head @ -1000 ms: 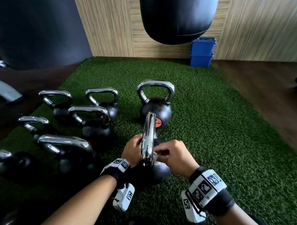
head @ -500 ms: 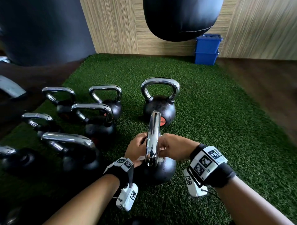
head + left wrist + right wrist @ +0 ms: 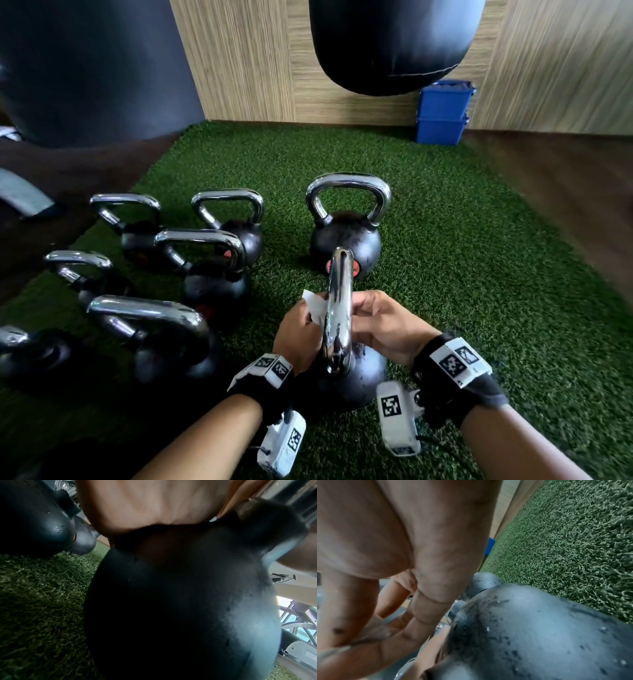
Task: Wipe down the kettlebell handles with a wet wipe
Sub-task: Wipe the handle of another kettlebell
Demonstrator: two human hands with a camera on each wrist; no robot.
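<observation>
Wet wipe threaded round the nearest kettlebell's chrome handle

The left hand [image 3: 301,334] pinches the wet wipe [image 3: 315,305] beside the handle [image 3: 338,308]; the right hand [image 3: 383,325] has its fingers curled against the handle's other side, though whether they hold the wipe cannot be told. The kettlebell [image 3: 356,377] stands on turf beneath the fingers, likely heavy and stable, its chrome slippery. Blue bins [image 3: 443,113] sit far beyond, contents unseen.

Eight kettlebells stand on the turf: nearest [image 3: 346,377], centre [image 3: 346,240], six at left, e.g. [image 3: 212,274]. One wet wipe [image 3: 315,305]. Two stacked blue bins [image 3: 443,113]. One punching bag [image 3: 394,44]. Two hands: left hand [image 3: 301,335], right hand [image 3: 383,325].
</observation>
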